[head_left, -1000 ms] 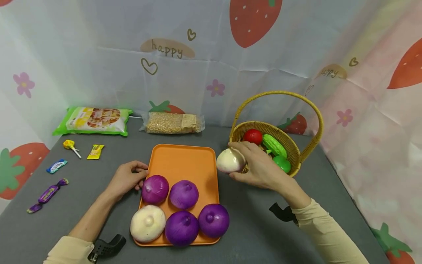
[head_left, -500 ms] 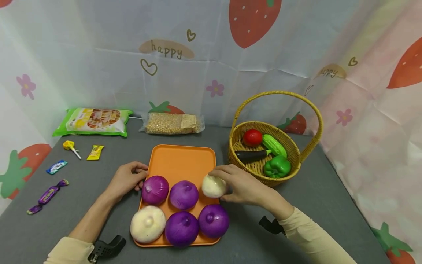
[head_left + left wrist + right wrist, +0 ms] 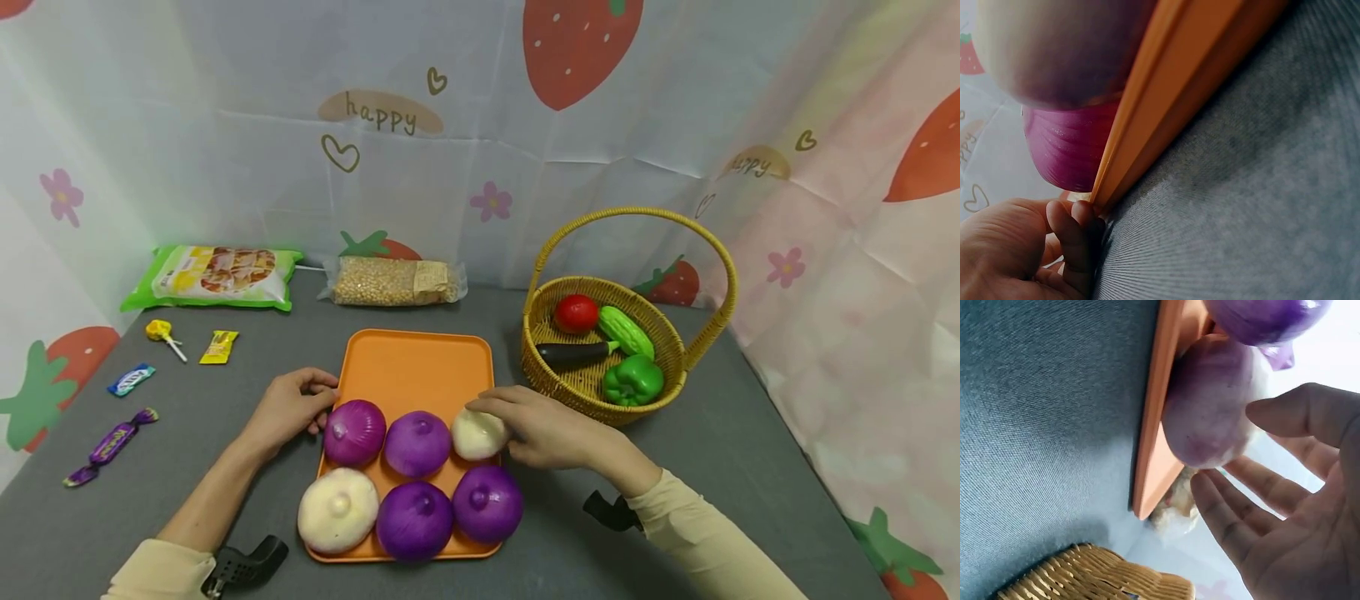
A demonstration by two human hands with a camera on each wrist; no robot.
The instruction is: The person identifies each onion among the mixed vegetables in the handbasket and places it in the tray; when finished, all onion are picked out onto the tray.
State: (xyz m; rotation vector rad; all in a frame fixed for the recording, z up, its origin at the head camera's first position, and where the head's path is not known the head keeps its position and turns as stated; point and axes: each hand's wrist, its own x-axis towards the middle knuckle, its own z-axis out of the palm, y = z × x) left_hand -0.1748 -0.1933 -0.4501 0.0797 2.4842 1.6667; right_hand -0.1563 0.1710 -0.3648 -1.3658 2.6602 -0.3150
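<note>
An orange tray point(image 3: 420, 358) lies on the grey table, its far part bare. My left hand point(image 3: 292, 410) holds its left rim; in the left wrist view the fingers point(image 3: 1072, 234) curl at the rim beside a magenta onion point(image 3: 355, 433). At the tray's right side sits a white-and-purple onion point(image 3: 478, 435). My right hand point(image 3: 551, 427) is over it, and the right wrist view shows its fingers spread round the onion point(image 3: 1213, 403), thumb tip overlapping it. Purple onions point(image 3: 417, 444) and another white onion point(image 3: 339, 510) fill the tray's near part.
A wicker basket point(image 3: 678, 379) at the right has a tall handle and holds a tomato point(image 3: 577, 314), a cucumber point(image 3: 626, 331), an eggplant point(image 3: 573, 354) and a green pepper point(image 3: 633, 380). Behind stand a green food bag point(image 3: 213, 277) and a grain bag point(image 3: 397, 281). Candies point(image 3: 112, 446) lie left.
My right hand has carried the white-and-purple onion from beside the basket leftward and down onto the tray, and its fingers have loosened. The left hand has stayed at the rim.
</note>
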